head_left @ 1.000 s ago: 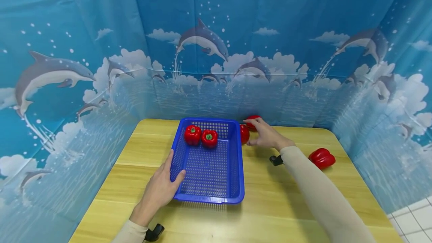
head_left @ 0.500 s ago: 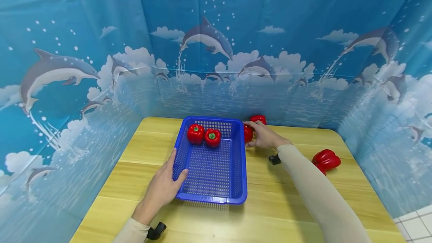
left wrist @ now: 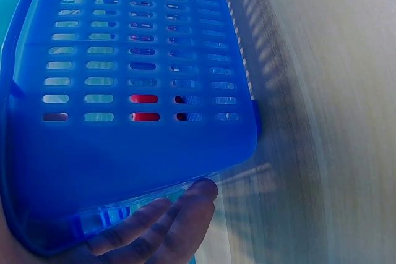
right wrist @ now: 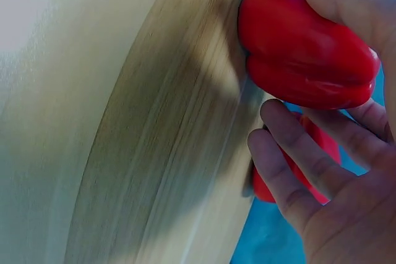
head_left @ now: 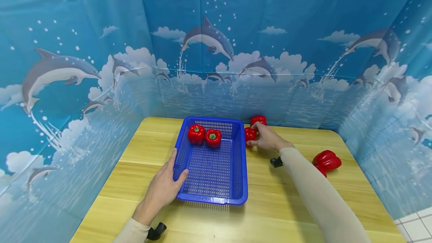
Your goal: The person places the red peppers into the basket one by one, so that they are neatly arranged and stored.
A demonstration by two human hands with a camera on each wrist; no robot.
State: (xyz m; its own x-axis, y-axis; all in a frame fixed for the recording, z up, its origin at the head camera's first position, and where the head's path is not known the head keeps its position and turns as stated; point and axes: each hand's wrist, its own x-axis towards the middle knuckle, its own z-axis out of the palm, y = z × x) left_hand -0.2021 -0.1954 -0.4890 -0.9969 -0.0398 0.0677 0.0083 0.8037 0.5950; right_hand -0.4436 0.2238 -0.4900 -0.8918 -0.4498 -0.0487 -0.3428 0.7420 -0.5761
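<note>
Two red bell peppers, one (head_left: 196,134) left of the other (head_left: 213,138), sit in the far left part of a blue plastic basket (head_left: 210,173). My left hand (head_left: 162,187) holds the basket's left side, thumb over the rim and fingers along the outside. My right hand (head_left: 269,138) grips another red bell pepper (head_left: 249,134) just outside the basket's right wall. In the right wrist view, the thumb lies on one side of this pepper (right wrist: 303,44) and fingers reach round the opposite side. One more pepper (head_left: 258,120) lies behind it, near the curtain.
At the right of the wooden table (head_left: 276,198) lies a red bell pepper (head_left: 328,160), with a second (head_left: 319,169) partly hidden by my sleeve. A blue dolphin-print curtain (head_left: 216,96) borders the table's back and sides.
My right hand has come from beside the far pepper to the one next to the basket and now grips it. My left hand stays on the basket. The head view has shifted slightly.
</note>
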